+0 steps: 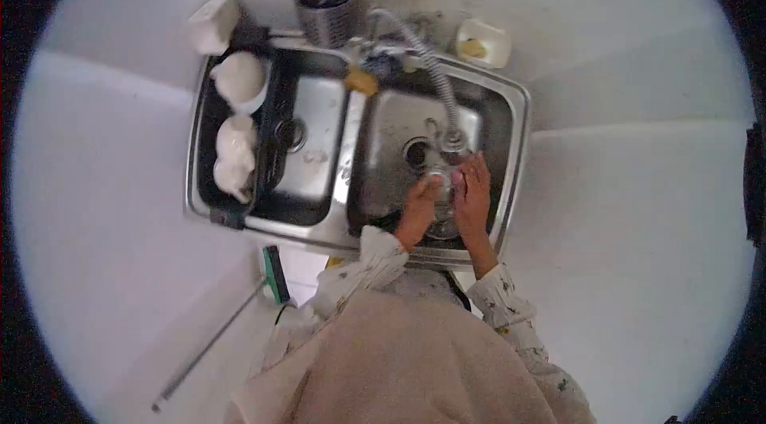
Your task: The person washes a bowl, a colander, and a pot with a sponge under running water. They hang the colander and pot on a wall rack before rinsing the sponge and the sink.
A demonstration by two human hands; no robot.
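Observation:
Both hands are over the right-hand sink basin (383,177), just below the end of a flexible hose faucet (439,77). Between them is a clear glass (441,183), blurred and partly covered by the fingers. My left hand (418,212) curls around its left side. My right hand (472,194) presses on it from the right, fingers pointing up toward the faucet head (454,141). Beneath the hands another clear, round, shiny item (443,226) shows on the basin floor; its kind is hard to make out. The drain (416,153) lies left of the faucet head.
A dark rack (271,105) in the left basin (315,157) holds white crockery (236,154). Behind the sink stand a metal utensil holder (327,17) and a soap dish (483,43). A yellow sponge or cloth (361,80) lies on the divider. A green-headed brush or squeegee (275,274) is below left.

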